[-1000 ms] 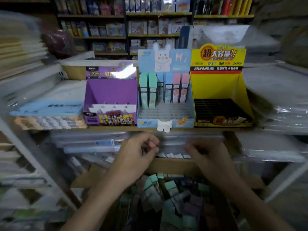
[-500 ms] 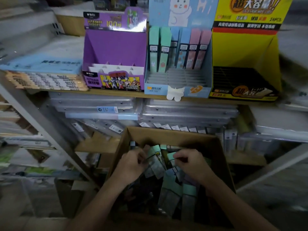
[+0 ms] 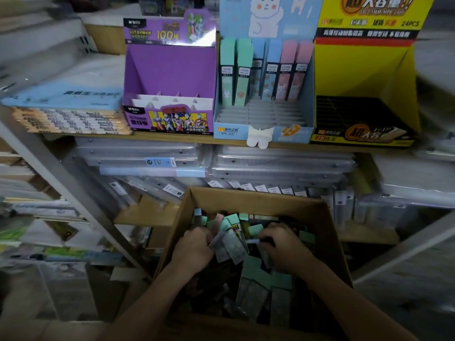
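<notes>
Noted at the foot of the shelving: open cardboard box (image 3: 258,199), filled with loose lead-refill packs (image 3: 256,274), many green-topped. Directly behind it, on the lower shelf: stacked clear plastic cases (image 3: 270,163), with upright labelled sleeves just beside the box's far wall. On the upper shelf board, side by side: purple display box (image 3: 170,70), blue display box (image 3: 266,134) with six packs upright in its back row, yellow display box (image 3: 364,77). Left of the purple one: stack of notebooks (image 3: 71,119).

Inside the carton, towards its far end: left hand (image 3: 194,247), fingers closed round a bundle of packs (image 3: 231,244), held tilted above the heap. Just beside it: right hand (image 3: 283,247), fingers curled down among the packs and touching them; grip on any single one not determinable.

Legible: "ULTRAMAN HEROES" and "100" on the purple box; "MPP-2081" on the blue front; "24PCS" and "2B 0.5" on the yellow.
</notes>
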`<state>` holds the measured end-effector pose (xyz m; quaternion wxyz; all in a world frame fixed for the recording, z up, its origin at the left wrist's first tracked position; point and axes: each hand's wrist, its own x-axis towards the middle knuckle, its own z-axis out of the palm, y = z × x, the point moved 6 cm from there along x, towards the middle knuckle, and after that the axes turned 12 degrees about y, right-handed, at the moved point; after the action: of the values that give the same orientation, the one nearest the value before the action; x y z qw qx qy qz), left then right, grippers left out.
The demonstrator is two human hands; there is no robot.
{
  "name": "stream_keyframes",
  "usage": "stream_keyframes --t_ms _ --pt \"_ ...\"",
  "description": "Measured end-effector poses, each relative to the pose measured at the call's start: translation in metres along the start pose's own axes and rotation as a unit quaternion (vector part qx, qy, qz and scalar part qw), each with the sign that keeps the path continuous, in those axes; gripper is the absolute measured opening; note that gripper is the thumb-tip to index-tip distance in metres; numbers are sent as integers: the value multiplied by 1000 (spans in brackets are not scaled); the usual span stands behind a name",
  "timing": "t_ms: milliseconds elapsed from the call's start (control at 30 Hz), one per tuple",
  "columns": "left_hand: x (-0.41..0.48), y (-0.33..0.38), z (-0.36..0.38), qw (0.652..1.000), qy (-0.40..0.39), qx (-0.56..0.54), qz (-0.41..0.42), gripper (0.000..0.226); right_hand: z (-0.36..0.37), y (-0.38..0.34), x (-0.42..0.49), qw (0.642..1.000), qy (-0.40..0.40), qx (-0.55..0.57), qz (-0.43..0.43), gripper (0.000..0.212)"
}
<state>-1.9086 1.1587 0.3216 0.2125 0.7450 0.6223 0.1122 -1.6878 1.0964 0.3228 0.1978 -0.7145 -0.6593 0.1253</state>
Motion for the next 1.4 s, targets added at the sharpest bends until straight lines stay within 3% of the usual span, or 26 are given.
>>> stream_keyframes --t_ms 67,267,433,700,1100,1233,1400 --pt "5 4 -6 999 40 -22 5 40 -7 3 7 999 40 25 24 24" --pt "21 16 -6 996 69 -48 16 21 -18 1 34 992 109 -32 48 17" --pt "29 9 1 996 66 -59 -9 20 -3 4 40 993 74 -58 65 19" --pt "27 7 5 994 51 -101 -3 52 11 17 40 990 -7 -109 89 29" --pt "14 22 12 999 27 -41 -5 46 1 10 25 988 46 48 141 21" --pt "12 18 15 995 3 -99 -33 49 -9 9 20 973 94 120 174 17" --pt "8 16 14 987 -11 -153 -35 40 -10 -4 12 942 95 237 220 14"
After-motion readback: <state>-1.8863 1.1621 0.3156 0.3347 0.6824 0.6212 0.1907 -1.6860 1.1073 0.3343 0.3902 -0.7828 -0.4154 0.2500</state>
